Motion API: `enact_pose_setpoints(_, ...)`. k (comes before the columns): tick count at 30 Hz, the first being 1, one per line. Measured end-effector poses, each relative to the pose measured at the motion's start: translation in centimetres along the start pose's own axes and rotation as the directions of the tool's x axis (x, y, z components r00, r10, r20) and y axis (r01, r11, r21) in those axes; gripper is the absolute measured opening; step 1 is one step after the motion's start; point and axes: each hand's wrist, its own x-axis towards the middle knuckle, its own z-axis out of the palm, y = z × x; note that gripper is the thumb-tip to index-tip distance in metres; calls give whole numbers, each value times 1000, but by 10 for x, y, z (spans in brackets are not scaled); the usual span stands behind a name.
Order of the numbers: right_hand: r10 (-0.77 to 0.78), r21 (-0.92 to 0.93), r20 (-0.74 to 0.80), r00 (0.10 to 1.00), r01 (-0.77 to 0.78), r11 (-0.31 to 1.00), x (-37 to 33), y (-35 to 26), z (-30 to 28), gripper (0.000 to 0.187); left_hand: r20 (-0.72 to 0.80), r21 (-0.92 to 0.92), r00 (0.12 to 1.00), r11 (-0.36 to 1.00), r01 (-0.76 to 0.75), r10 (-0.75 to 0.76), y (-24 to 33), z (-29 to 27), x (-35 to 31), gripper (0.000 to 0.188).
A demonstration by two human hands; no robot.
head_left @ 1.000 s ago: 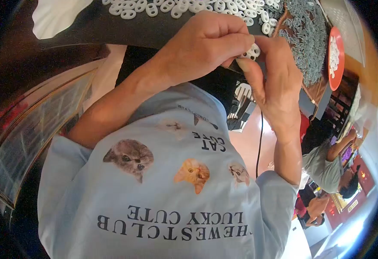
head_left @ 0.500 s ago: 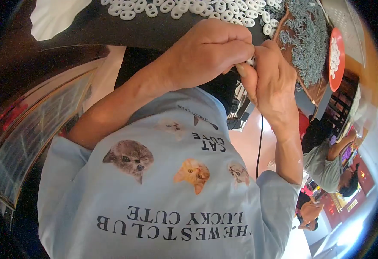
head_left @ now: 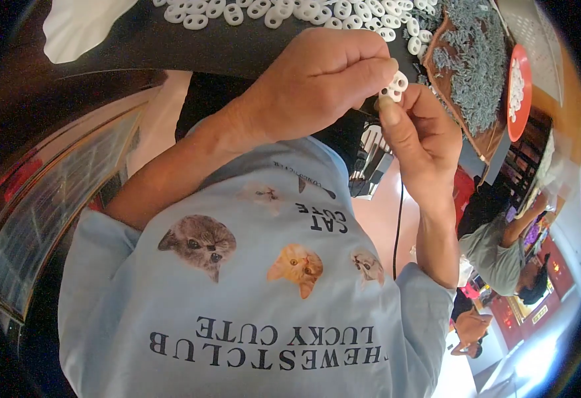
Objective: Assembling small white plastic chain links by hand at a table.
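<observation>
Close to the table edge, both my hands meet at a small white plastic piece with round holes (head_left: 400, 82); there may be two pieces pressed together. My left hand (head_left: 323, 83) is closed, its thumb and finger pinching at the left side of the piece. From the right, my right hand (head_left: 429, 136) grips it between thumb and bent forefinger. The other fingers of both hands are curled, and part of the piece is hidden behind them. Beyond my hands lies a pile of similar white two-hole pieces (head_left: 282, 10) on the dark table (head_left: 151, 43).
Right of the pile, many small grey-blue pieces (head_left: 479, 79) lie on a brown tray or mat (head_left: 441, 56). A red dish (head_left: 518, 123) holds small white parts. Something white and wavy (head_left: 81, 26) sits at far left. Other people (head_left: 502, 259) are in the background, lower right.
My right hand has turned and opened slightly away from the left, so the white piece now shows between the fingertips. My left hand has barely moved.
</observation>
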Motion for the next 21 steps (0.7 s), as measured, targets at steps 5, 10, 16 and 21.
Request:
enact_pose_setpoints(5, 102, 354, 16, 995, -101, 930, 1, -4, 8, 13, -32, 75, 992, 990, -117, 120, -6, 1, -1, 23)
enact_pose_setpoints(10, 131, 482, -80, 988, -77, 873, 0, -2, 15, 12, -42, 81, 991, 989, -126, 129, -7, 2, -1, 23)
enact_pose_setpoints(16, 94, 526, -75, 993, -41, 850, -1, 3, 18, 12, 6, 75, 992, 989, -128, 128, -6, -2, 1, 23)
enact_pose_setpoints(21, 99, 513, -19, 995, -76, 855, -1, 2, 16, 12, 83, -1, 996, 999, -46, 46, 4, -5, 1, 24)
